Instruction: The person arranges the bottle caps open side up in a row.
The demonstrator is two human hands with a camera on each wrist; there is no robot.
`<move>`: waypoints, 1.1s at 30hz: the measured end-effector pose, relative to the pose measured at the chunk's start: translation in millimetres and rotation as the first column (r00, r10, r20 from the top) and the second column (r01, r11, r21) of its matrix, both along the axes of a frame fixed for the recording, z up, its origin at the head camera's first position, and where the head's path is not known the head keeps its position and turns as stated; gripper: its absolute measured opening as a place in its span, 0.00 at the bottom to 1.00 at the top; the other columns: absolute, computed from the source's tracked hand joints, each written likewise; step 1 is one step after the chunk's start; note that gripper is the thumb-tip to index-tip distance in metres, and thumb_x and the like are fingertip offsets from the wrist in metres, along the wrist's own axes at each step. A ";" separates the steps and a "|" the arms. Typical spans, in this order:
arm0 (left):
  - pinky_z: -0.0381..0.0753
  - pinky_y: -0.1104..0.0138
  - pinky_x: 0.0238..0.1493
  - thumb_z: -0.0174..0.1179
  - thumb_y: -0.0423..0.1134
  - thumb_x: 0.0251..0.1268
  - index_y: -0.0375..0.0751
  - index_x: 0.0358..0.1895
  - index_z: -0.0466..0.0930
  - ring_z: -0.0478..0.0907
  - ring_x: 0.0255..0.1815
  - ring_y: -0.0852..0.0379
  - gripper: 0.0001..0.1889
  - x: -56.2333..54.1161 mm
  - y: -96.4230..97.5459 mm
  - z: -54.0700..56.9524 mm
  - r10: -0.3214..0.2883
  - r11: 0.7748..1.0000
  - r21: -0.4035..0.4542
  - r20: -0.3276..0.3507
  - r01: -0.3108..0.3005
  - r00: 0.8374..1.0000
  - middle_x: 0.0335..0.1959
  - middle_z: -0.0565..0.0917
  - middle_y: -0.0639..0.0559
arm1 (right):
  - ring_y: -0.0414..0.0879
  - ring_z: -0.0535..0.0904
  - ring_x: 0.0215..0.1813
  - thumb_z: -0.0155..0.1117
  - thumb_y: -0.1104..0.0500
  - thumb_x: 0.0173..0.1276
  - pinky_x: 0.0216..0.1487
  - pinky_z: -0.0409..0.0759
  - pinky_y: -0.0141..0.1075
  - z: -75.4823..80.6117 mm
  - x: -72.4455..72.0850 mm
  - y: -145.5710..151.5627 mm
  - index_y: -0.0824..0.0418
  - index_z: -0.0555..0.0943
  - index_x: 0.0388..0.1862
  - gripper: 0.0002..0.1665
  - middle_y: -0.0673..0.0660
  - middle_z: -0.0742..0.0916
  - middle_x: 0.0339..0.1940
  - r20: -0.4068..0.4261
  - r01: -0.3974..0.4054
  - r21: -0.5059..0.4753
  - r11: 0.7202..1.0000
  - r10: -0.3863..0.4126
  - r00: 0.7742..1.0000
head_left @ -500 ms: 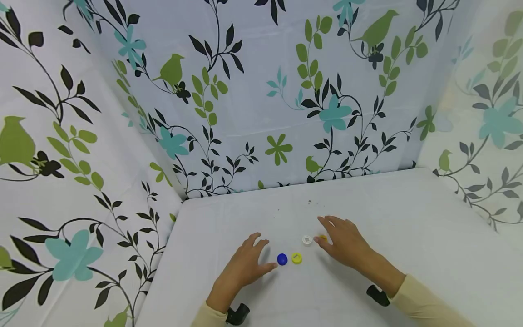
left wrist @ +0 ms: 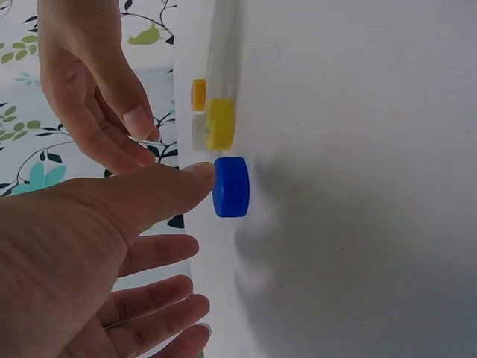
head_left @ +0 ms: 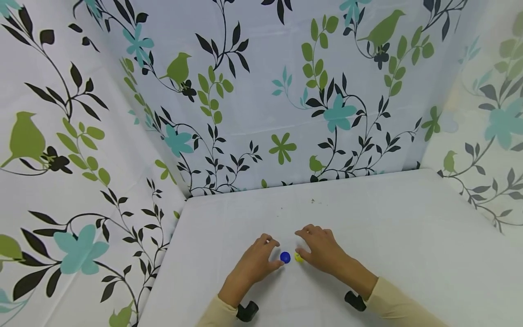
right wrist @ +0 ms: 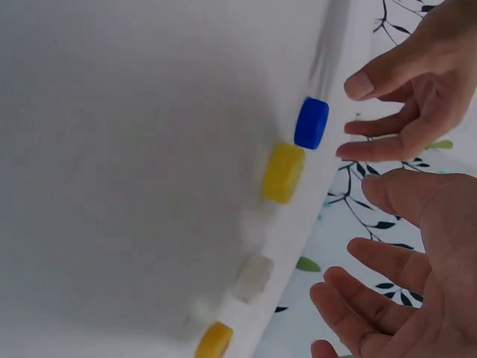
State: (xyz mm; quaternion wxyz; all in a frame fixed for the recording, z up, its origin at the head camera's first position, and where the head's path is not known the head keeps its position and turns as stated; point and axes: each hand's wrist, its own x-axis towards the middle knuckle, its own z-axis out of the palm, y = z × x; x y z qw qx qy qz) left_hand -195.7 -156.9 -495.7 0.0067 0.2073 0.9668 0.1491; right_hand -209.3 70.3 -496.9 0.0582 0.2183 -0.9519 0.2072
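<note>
At the left, a patterned cloth [head_left: 81, 254] with birds, leaves and turquoise flowers hangs along the left edge of the white-covered bench [head_left: 408, 218]; it goes also behind the far edge and along the right edge. From the near side comes the left sleeve [head_left: 220, 313], beige, with a black wrist device [head_left: 248, 311] beside the cuff. The left hand [head_left: 253, 261] is above the bench, nearer to the left edge than to the right one. Its fingers are apart and hold nothing. The thumb tip is at the blue bottle cap [head_left: 285, 257]; whether it touches, I cannot tell.

This cap lies on the bench, well apart from the left and far edges. Just to the right of it lies the yellow bottle cap [head_left: 298, 257], partly covered by the right thumb in the head view. The right hand [head_left: 323, 250] is over this place, its fingers also apart, with nothing gripped. It hides two more caps from the head camera, but the right wrist view shows them beyond the yellow one: the white bottle cap [right wrist: 254, 278], then the orange-yellow bottle cap [right wrist: 214, 340]. Farthest right is the right sleeve [head_left: 400, 299], also beige.
</note>
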 end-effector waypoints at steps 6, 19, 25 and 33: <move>0.84 0.58 0.59 0.76 0.48 0.65 0.42 0.58 0.83 0.81 0.58 0.50 0.23 -0.4 2.5 -6.9 -0.013 1.000 -0.010 -0.032 0.012 0.999 0.60 0.78 0.47 | 0.55 0.82 0.60 0.79 0.48 0.66 0.61 0.75 0.60 -12.6 -0.4 -11.2 0.57 0.86 0.60 0.27 0.56 0.87 0.57 0.009 -0.051 0.005 0.999 0.051 0.999; 0.84 0.62 0.55 0.77 0.44 0.64 0.43 0.54 0.85 0.80 0.54 0.53 0.19 -0.1 6.6 -9.1 -0.020 0.999 -0.044 -0.054 0.018 0.998 0.57 0.80 0.48 | 0.57 0.82 0.58 0.82 0.54 0.63 0.60 0.75 0.64 -18.3 5.7 -26.5 0.57 0.89 0.50 0.18 0.57 0.86 0.54 -0.035 -0.113 0.006 0.994 0.113 0.993; 0.84 0.64 0.53 0.76 0.44 0.65 0.43 0.53 0.85 0.80 0.53 0.54 0.18 -2.0 7.8 -13.9 -0.039 0.997 -0.065 -0.079 0.034 0.996 0.57 0.80 0.48 | 0.57 0.82 0.57 0.81 0.54 0.64 0.59 0.75 0.65 -20.0 4.8 -27.1 0.56 0.89 0.48 0.16 0.56 0.86 0.53 -0.033 -0.122 0.001 0.993 0.122 0.992; 0.84 0.64 0.49 0.76 0.43 0.65 0.43 0.51 0.86 0.80 0.49 0.54 0.15 -2.3 7.3 -18.0 -0.061 0.997 -0.064 -0.117 0.054 0.991 0.53 0.80 0.49 | 0.56 0.82 0.57 0.82 0.52 0.63 0.57 0.75 0.64 -23.9 2.8 -28.1 0.55 0.89 0.46 0.15 0.56 0.86 0.54 -0.048 -0.136 0.017 0.991 0.137 0.989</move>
